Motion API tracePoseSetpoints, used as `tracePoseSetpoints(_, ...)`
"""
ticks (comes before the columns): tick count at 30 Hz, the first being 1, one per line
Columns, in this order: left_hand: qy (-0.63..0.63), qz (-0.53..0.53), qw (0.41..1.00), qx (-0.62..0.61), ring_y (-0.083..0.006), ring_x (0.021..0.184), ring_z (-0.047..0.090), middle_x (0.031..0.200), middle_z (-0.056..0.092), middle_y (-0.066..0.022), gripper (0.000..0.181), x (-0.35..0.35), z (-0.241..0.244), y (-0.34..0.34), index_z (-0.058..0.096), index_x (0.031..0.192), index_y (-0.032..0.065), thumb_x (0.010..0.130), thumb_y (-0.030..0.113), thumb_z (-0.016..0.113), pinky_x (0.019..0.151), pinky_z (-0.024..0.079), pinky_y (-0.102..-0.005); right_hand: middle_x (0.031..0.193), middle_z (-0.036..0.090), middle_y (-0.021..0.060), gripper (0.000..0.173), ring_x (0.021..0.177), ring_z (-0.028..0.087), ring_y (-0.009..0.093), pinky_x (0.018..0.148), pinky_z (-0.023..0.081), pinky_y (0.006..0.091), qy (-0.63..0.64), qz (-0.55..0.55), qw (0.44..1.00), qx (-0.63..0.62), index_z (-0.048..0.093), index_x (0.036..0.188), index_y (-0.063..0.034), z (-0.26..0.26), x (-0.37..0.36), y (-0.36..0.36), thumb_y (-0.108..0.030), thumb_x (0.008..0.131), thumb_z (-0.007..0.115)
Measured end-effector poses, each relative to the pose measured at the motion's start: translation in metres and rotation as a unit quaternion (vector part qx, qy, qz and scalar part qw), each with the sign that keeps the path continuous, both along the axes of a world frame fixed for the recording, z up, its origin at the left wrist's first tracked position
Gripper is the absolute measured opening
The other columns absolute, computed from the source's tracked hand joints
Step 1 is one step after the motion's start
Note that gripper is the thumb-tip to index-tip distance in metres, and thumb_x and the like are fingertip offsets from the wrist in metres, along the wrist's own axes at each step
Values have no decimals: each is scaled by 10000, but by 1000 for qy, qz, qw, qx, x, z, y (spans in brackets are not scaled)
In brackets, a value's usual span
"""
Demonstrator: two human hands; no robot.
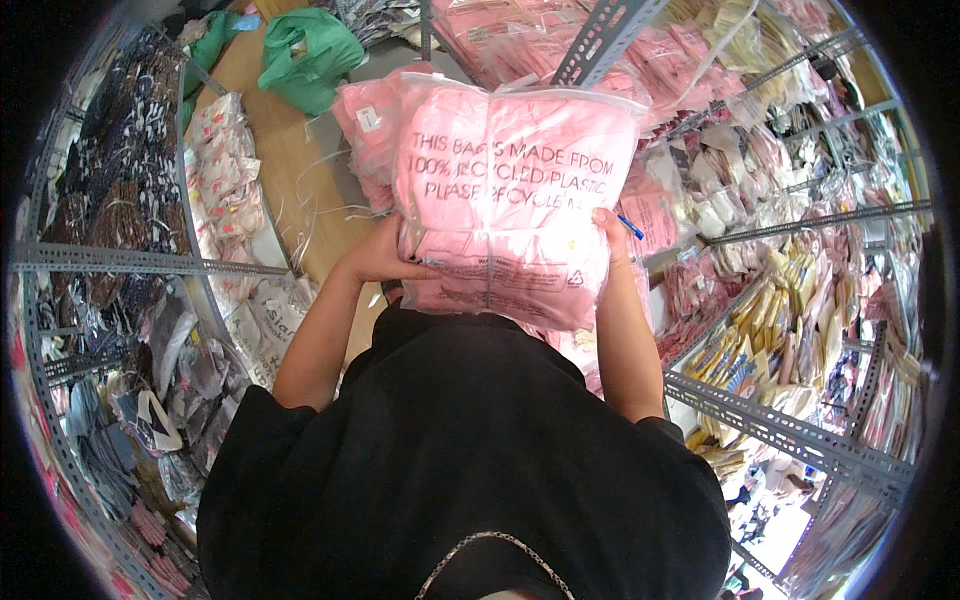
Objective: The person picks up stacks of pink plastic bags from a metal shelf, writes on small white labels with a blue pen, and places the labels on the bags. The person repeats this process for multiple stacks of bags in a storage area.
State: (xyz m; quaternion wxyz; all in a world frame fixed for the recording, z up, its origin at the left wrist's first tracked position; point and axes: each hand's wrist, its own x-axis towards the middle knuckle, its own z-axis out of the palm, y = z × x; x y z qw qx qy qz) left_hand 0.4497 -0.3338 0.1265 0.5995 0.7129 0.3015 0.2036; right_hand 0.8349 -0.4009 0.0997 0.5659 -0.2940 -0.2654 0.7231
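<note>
A thick bundle of pink garments in clear printed plastic bags (517, 161) is held up close in front of my chest. One narrow pale strap (490, 225) runs down its middle. My left hand (386, 255) grips the bundle's left side, with the thumb lying across the front. On the opposite side, my right hand (613, 232) holds the edge, its thumb on the plastic. A blue pen (630, 226) sticks out beside the right hand's fingers. Most of the fingers of both hands are hidden behind the bundle.
Slotted metal shelving with bagged garments stands on both sides; an upright post (600, 45) rises just beyond the bundle. More pink bagged garments (367, 124) lie behind it. A green plastic sack (309, 60) sits on the wooden floor (319, 202), where loose straps are scattered.
</note>
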Motion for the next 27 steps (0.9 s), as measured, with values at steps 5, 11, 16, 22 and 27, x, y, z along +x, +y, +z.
tracePoseSetpoints(5,-50,10,999,-1,-216,1289,457,1404,478,-130,1011,-4,-2,8,343,1429,-22,605,148,904,1087,357,-363,1154,630,256,661,1024,659,348,898,554,426,10,-8,1000,-22,480,1278,139,9,-12,-1,-281,787,624)
tracePoseSetpoints(11,-90,151,982,76,-233,1341,410,1457,429,-135,965,5,17,24,299,1477,-9,726,275,835,1068,391,-395,1102,656,209,629,933,679,281,844,568,366,-33,-122,992,21,531,1233,104,54,-41,5,-256,748,709)
tracePoseSetpoints(16,-282,153,945,64,-259,1435,270,1566,253,-144,950,37,35,14,202,1518,-21,872,555,593,1159,236,-423,830,699,53,341,773,656,153,679,523,290,-406,-306,852,123,669,966,17,149,-106,13,-150,713,824)
tracePoseSetpoints(22,-347,81,927,-117,-248,1471,146,1603,174,-107,998,60,-15,42,168,1543,26,886,745,386,1189,157,-390,1306,519,309,824,1037,601,445,920,500,445,-727,-176,593,298,410,1408,34,153,-213,23,-228,704,750)
tracePoseSetpoints(27,-344,76,911,-215,-246,1466,157,1598,184,-105,984,67,-17,47,174,1541,27,886,726,401,1187,162,-388,1397,453,308,786,1245,490,474,1052,432,456,-723,-113,587,347,390,1423,29,151,-208,18,-247,771,731)
